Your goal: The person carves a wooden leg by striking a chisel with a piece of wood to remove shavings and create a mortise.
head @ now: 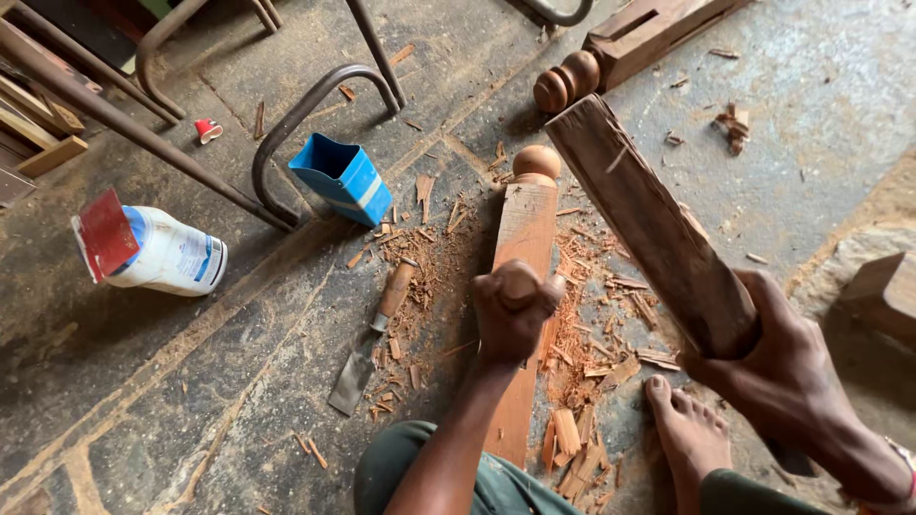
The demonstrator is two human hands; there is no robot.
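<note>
A long reddish-brown squared wooden post with a turned ball finial (524,229) lies flat on the grey concrete floor (191,381), its rounded knob pointing away from the person and its near end running in between their legs. Its top face is pale and freshly cut, with orange chips and shavings (582,334) heaped along both sides. The left hand (513,310) is curled tight into a fist around the rounded wooden handle of a tool set upright on the post; the blade is hidden under the fist. The right hand (778,367) is wrapped firmly around the narrow end of a heavy, rough brown wooden mallet block (649,224), held raised and slanting above the post. A bare foot (687,434) rests just beside the shavings.

A wooden-handled flat chisel (375,334) lies on the floor to the left.
</note>
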